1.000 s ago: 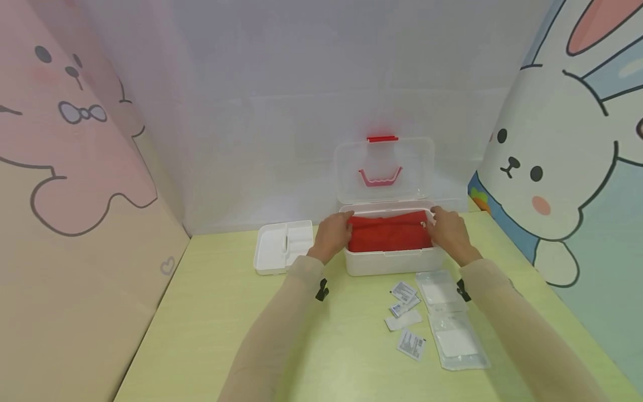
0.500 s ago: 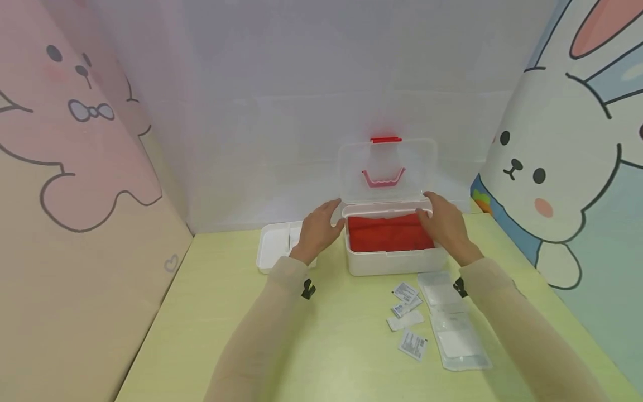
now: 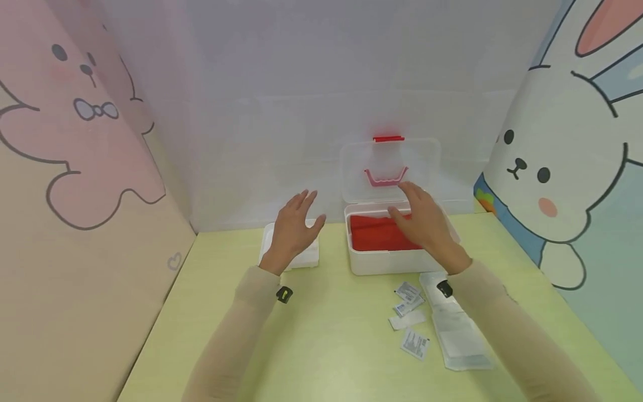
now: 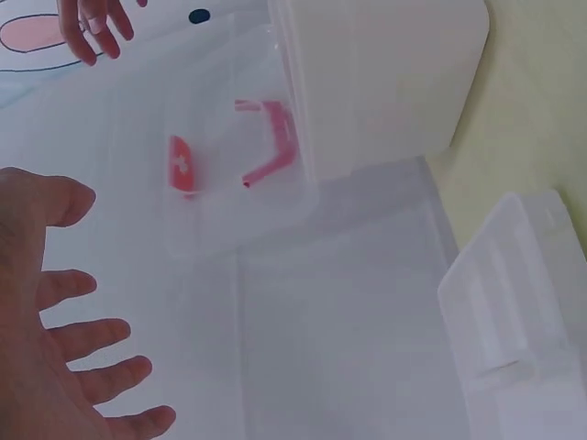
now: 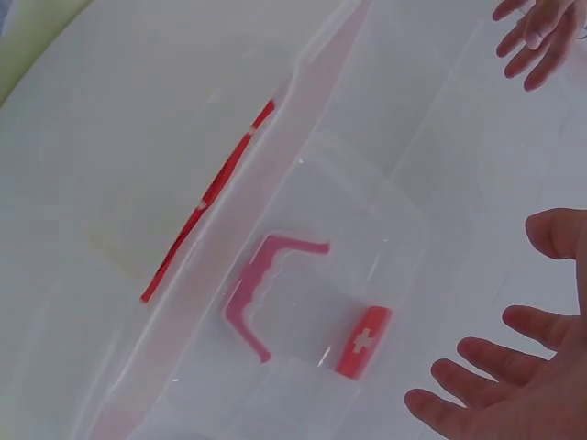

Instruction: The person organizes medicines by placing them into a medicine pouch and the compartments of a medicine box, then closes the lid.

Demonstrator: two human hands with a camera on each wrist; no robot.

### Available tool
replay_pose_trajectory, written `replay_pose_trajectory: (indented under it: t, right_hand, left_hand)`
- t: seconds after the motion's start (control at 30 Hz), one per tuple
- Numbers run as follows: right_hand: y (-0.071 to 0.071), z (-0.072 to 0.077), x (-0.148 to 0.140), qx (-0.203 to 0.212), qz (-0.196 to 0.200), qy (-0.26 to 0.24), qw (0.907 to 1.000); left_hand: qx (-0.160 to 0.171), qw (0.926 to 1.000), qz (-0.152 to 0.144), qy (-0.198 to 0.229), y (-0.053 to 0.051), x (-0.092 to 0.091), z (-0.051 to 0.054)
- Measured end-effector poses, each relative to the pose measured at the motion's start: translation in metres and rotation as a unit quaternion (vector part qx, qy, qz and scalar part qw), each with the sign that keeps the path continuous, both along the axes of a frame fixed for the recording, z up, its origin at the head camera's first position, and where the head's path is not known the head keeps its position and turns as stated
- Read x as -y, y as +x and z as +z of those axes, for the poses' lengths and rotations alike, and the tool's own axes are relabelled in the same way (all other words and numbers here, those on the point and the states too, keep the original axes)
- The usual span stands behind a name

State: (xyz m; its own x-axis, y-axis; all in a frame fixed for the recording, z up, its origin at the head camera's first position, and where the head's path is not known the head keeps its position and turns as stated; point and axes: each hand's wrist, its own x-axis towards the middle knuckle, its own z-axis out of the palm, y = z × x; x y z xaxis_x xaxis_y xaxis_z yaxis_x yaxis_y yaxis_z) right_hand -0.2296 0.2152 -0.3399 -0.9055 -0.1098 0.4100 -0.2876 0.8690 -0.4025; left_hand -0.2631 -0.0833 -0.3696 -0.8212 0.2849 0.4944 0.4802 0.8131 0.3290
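Observation:
A white plastic box [image 3: 392,262] stands at the back of the table, its clear lid [image 3: 422,167] tipped back against the wall, with a pink handle and a red latch bearing a white cross. Inside the box lies a red cloth item [image 3: 377,233]. My left hand [image 3: 293,229] hovers above a white divided tray [image 3: 308,257], fingers spread, holding nothing. Over the box's right part hangs my right hand [image 3: 424,220], fingers extended and apart from the cloth. In the left wrist view the divided tray [image 4: 514,302] shows lower right.
Several small printed packets [image 3: 415,343] lie in front of the box. To their right is a clear plastic package with white pads [image 3: 462,340], partly under the right forearm. Cartoon-printed panels [image 3: 557,167] flank the table, and a pale wall rises behind.
Both hands have come away from the box's ends and the red cloth item. The left hand moved left over the tray; the right lifted and shifted left. The red item stays in the box.

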Motion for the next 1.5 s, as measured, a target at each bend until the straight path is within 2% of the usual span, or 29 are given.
replay_pose_trajectory:
  t: [0.27,0.43,0.67,0.87,1.07,1.23,1.37,1.5]
  right_hand:
    - [0.014,0.007,0.039,-0.014,0.053,-0.014,0.9984]
    - [0.020,0.007,0.066,-0.040,0.086,-0.043,0.9946]
    - [0.021,-0.006,0.104,-0.070,0.122,-0.057,0.9884]
    - [0.019,-0.030,0.138,-0.069,0.153,-0.061,0.9839]
    - [0.007,-0.061,0.159,-0.037,0.162,-0.048,0.9849]
    - [-0.005,-0.092,0.166,0.018,0.129,-0.048,0.9904]
    - [-0.014,-0.114,0.172,0.053,0.089,-0.036,0.9940]
    - [-0.020,-0.131,0.178,0.091,0.053,-0.022,0.9943]
  left_hand:
    - [0.010,0.9997,0.023,0.004,0.020,0.034,0.004]
    - [-0.003,0.9991,0.036,0.024,0.032,0.055,0.004]
    - [0.001,0.9975,0.062,0.034,0.036,0.080,-0.008]
    - [0.039,0.9938,0.092,0.049,0.035,0.098,-0.024]
    - [0.075,0.9892,0.114,0.054,0.027,0.117,-0.055]
    - [0.109,0.9830,0.138,0.053,0.021,0.129,-0.083]
    - [0.125,0.9776,0.160,0.054,0.017,0.135,-0.100]
    - [0.157,0.9693,0.184,0.043,0.013,0.141,-0.116]
